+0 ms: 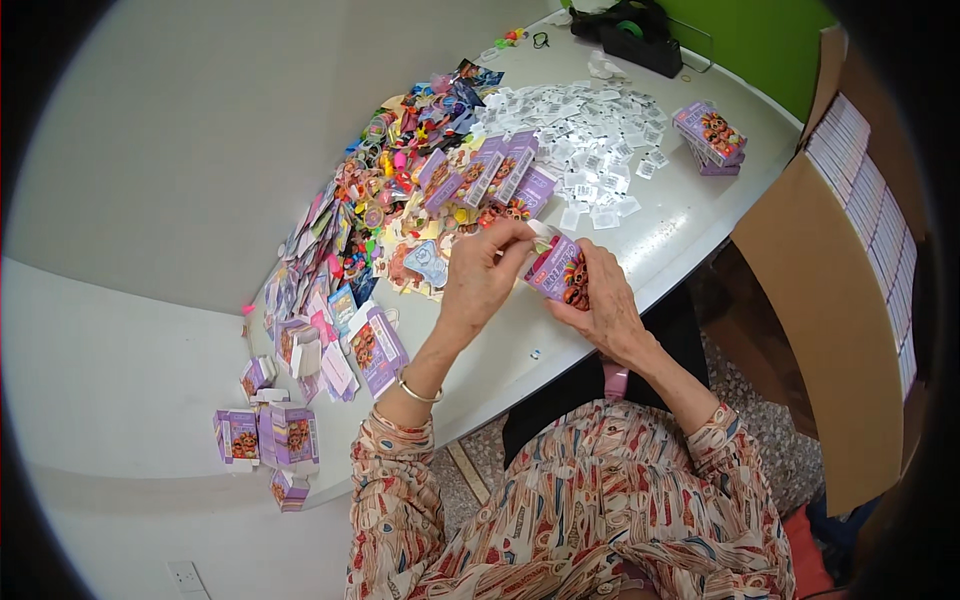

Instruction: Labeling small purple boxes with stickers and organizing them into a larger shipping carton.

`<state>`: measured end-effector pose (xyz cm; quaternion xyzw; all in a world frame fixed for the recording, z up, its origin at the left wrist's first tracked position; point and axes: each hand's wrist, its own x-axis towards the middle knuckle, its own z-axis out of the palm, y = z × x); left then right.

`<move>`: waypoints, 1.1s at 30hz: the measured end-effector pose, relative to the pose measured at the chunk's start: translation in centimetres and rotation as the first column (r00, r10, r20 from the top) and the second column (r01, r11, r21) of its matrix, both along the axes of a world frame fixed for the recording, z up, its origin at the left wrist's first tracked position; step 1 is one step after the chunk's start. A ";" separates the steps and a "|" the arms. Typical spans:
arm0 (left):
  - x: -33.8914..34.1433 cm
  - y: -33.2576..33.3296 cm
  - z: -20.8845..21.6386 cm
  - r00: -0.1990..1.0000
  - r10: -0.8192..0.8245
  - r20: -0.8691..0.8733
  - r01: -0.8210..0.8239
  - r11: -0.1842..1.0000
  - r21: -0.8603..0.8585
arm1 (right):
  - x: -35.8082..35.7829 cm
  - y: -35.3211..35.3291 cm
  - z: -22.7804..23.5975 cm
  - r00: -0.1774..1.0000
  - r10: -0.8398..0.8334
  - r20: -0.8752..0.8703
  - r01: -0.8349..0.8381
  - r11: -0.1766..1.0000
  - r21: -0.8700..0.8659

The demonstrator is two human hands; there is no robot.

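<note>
My right hand [608, 300] is wrapped round a small purple cardboard box [562, 274] with a colourful printed front, tilted above the near part of the table. The box's upper end is open, and a white flap [541, 230] stands up from it. At that end my left hand [487, 268] has its fingers closed in a pinch beside the flap. Whether they grip the flap or something small is hidden. Just beyond my hands, several purple boxes [512, 165] lie on a heap of small colourful toys and paper pieces [395, 190].
Many small white printed packets [575, 130] spread across the far table [690, 225]. A stack of purple boxes [712, 135] sits at far right, a black tape dispenser [640, 45] at the back. Flattened and folded boxes [288, 435] lie left. A large open carton [815, 310] stands right.
</note>
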<state>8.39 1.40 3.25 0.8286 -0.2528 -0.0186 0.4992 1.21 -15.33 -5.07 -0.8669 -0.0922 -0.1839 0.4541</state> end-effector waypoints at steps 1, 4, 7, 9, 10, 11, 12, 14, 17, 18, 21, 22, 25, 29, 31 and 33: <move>-0.4 -0.3 -0.1 0.985 -0.011 0.173 -0.010 0.993 0.121 | -0.1 0.0 -0.1 1.000 0.004 -0.013 -0.003 0.999 0.043; -1.3 -1.4 -0.2 0.929 -0.054 0.365 -0.063 0.951 0.301 | 0.1 0.1 -0.1 1.000 -0.007 -0.013 0.008 0.994 0.110; -1.3 -1.9 0.0 0.835 -0.118 0.537 -0.131 0.905 0.404 | 0.1 0.1 -0.4 1.000 -0.020 0.019 0.017 0.993 0.116; -1.3 -2.3 0.7 0.766 -0.119 0.631 -0.185 0.900 0.394 | 0.0 0.1 -0.3 1.000 -0.018 -0.017 0.020 0.992 0.127; -0.9 -2.0 0.5 0.766 -0.121 0.632 -0.184 0.900 0.395 | 0.0 0.1 -0.1 0.999 -0.016 -0.051 0.023 0.990 0.137; -0.4 -1.3 0.3 0.854 -0.073 0.515 -0.096 0.951 0.294 | 0.0 0.1 0.1 0.999 -0.017 -0.050 0.023 0.990 0.138; -0.1 -0.7 0.2 0.923 -0.044 0.382 -0.025 0.984 0.174 | 0.0 0.2 0.4 0.996 -0.012 -0.086 0.026 0.987 0.160; -0.8 -0.4 0.4 0.981 0.047 0.187 -0.069 0.991 0.111 | 0.0 0.0 0.3 0.991 -0.021 -0.129 0.045 0.983 0.181; -2.3 -0.1 0.0 0.988 0.151 -0.013 -0.151 0.989 0.008 | -0.1 -0.1 0.1 0.995 -0.038 -0.088 0.054 0.983 0.175; -2.5 0.1 0.0 0.987 0.144 -0.065 -0.142 0.989 0.041 | 0.0 -0.1 0.0 0.998 -0.057 -0.034 0.061 0.988 0.143; -2.8 -0.2 -0.3 0.974 0.096 0.206 -0.132 0.976 0.171 | 0.2 0.1 -0.5 0.998 -0.060 0.029 0.056 0.991 0.118; -2.8 -0.6 -0.3 0.863 0.003 0.506 -0.158 0.952 0.262 | 0.3 0.1 -0.4 0.998 -0.054 0.042 0.048 0.991 0.125; -2.6 -1.5 -1.3 0.878 -0.076 0.473 -0.083 0.948 0.307 | 0.0 0.0 -0.2 0.999 -0.024 0.037 0.019 0.991 0.132; -1.4 -1.2 -2.4 0.956 -0.134 0.261 0.040 0.941 0.335 | -0.2 0.3 -0.5 0.998 -0.012 0.063 0.003 0.990 0.138; -0.5 -1.5 -1.9 0.953 -0.141 0.268 0.033 0.929 0.369 | 0.1 0.3 -0.4 0.992 -0.023 0.125 0.007 0.992 0.127; -0.2 -1.6 -0.7 0.967 -0.192 0.167 0.131 0.938 0.321 | -0.1 0.1 -0.3 0.993 -0.017 0.117 0.001 0.991 0.137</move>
